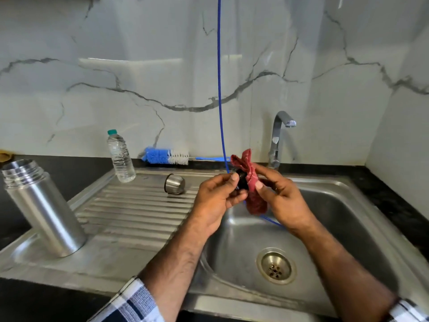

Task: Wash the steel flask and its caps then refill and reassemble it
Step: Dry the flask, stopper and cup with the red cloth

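The left hand [214, 196] pinched a small black cap [242, 182] between thumb and fingertips, holding it up over the sink [348, 205], apparently so that any drips would fall into the basin. The right hand [282, 201] gripped a red cloth [251, 182] bunched around the cap's far side, its thumb pressing the fabric against the black part; the cloth's loose ends stuck up above and hung down below the fingers. It looked like a wiping or drying step on this inner cap, with one hand steadying it and the other working the cloth, though whether the cap was wet could not be told. Left of the sink, on the ribbed draining board [139, 205], the steel cup lid [174, 184] lay on its side, probably set there to drain. Farther left of the sink, at the board's near corner, the steel flask [41, 205] stood upright with its threaded mouth open and nothing in it could be seen, so refilling and reassembly seemed yet to come. Behind the board, left of the sink, stood a clear plastic water bottle [120, 156] with a green top, likely the water for the refill. A blue and white bottle brush [166, 156] lay along the back ledge left of the sink. The tap [279, 138] rose behind the sink with no water running, and the drain [275, 266] sat at the basin's bottom. A thin blue cord [219, 77] hung down in front of the wall and passed behind the hands.
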`<state>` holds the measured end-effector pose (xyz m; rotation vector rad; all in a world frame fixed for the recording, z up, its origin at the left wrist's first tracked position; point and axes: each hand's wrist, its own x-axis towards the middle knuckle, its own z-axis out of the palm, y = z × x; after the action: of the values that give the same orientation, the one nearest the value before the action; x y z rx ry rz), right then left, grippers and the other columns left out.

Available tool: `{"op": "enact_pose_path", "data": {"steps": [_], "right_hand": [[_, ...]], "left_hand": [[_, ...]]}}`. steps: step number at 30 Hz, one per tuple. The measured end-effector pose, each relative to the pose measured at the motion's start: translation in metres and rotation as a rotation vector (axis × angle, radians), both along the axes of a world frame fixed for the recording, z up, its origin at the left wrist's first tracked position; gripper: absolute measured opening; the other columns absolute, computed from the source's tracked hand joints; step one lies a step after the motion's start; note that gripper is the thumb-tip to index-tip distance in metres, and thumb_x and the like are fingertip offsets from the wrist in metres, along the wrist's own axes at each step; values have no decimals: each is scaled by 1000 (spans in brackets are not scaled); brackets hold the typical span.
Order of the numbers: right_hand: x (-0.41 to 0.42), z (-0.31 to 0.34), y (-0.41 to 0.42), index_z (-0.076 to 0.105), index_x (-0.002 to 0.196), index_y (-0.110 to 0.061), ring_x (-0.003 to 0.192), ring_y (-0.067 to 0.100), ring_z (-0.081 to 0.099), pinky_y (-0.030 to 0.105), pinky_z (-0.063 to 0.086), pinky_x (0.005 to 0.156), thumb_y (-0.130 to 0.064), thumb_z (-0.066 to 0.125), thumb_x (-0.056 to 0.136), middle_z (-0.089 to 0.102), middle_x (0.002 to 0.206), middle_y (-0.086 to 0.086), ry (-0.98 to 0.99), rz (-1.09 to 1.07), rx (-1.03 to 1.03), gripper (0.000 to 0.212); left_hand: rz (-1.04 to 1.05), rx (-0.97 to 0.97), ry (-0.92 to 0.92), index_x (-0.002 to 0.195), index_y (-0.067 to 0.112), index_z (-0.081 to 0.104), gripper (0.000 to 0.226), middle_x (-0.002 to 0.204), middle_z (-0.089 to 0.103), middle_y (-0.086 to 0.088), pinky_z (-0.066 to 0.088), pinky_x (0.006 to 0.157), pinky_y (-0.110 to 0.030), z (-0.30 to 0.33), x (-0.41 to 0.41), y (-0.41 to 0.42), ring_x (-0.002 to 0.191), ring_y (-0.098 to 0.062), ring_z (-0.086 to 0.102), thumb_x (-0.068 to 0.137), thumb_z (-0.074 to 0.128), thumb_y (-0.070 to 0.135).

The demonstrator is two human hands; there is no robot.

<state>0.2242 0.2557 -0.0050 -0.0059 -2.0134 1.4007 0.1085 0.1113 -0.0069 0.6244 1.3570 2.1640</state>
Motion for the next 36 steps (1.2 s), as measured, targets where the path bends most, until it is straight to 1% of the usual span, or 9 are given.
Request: {"op": "enact_pose_path", "data": {"steps": [3,8,12,17,21,24,28,31,36], "right_hand": [[4,1,-7,59,148,-25,132,19,64,47,50,115,-24,55,108,70,138,-1,-77,57,-73,40],[10,-1,-13,39,162,-31,118,3,58,31,55,101,-53,37,109,48,134,-8,-115,-217,541,57],[10,10,-27,48,154,-25,106,10,61,30,55,89,-48,33,112,50,125,-5,-43,-316,672,50],[4,13,-22,71,97,-15,85,22,69,44,58,83,-55,40,105,69,88,9,-129,-342,64,51],[7,-17,23,74,116,-5,88,37,70,36,59,74,-31,65,101,73,106,27,-356,-52,-492,31],[1,-53,53,53,148,0,115,59,60,30,62,76,-46,84,86,40,140,52,-389,-13,-518,84],[10,20,-20,74,126,-23,110,28,76,49,59,102,-72,62,93,79,116,9,-279,-76,-375,60],[6,18,-34,69,123,-21,107,24,77,49,60,100,-40,79,93,80,110,5,-219,-83,-347,37],[10,23,-18,75,113,-8,85,27,78,44,63,81,-24,54,108,79,106,19,-36,19,-944,27]], "left_hand": [[-31,-15,61,117,1,76,21,105,77,-20,66,79,-33,0,1,-2,81,-24,76,98,71,7],[-74,-88,71,100,5,81,17,93,79,-14,63,70,-29,7,5,-9,80,-21,77,101,68,16],[-115,-103,213,105,2,80,20,93,78,-17,63,73,-33,8,5,-11,85,-24,75,101,69,18],[-26,-252,709,123,20,78,29,109,80,-3,64,94,-44,-8,3,0,100,-19,77,96,75,9],[9,-248,919,131,20,75,42,109,74,1,61,97,-38,-11,12,5,104,-15,72,90,80,23],[84,-232,815,119,25,79,34,102,78,-2,65,84,-48,-14,19,11,92,-23,77,88,78,40],[299,-379,705,100,22,82,24,85,80,7,66,76,-46,-15,8,14,79,-16,78,89,78,43],[326,-394,742,108,25,81,13,91,79,11,66,79,-37,-14,5,6,83,-7,76,97,76,24],[286,-195,582,107,29,78,11,93,82,-2,67,76,-51,-2,6,5,79,-25,81,97,78,29]]}}
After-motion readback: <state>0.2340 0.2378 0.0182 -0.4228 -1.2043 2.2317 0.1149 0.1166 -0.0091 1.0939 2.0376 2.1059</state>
